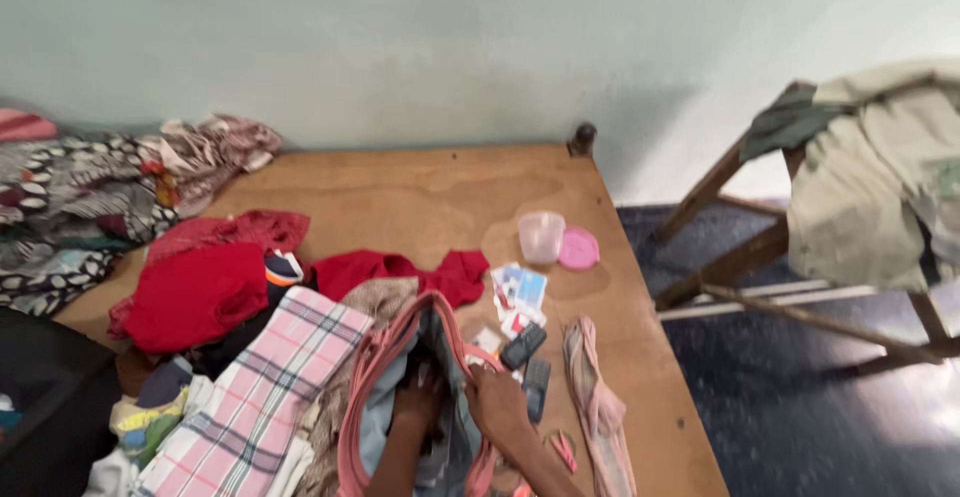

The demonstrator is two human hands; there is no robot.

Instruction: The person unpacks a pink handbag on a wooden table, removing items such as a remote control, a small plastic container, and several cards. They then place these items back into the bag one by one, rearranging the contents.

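Left hand (pixel 420 402) is sunk inside the open pink-trimmed bag (pixel 385 387) at the near edge of the wooden bench (pixel 420 192), fingers hidden, grip cannot be told; right hand (pixel 497 405) is closed on the bag's right rim, holding it open. Just right of the bag lie two dark phones (pixel 527 359), some small cards (pixel 520 292) and a pink cloth strip (pixel 595 402); a pink plaid cloth (pixel 265 397) and red clothes (pixel 200 292) lie left; a clear cup (pixel 541 236) and pink lid (pixel 578 249) sit further back.

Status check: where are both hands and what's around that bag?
Left hand inside pink-handled bag, grip hidden. Right hand holding bag's rim. Two phones and cards beside it; plaid cloth alongside.
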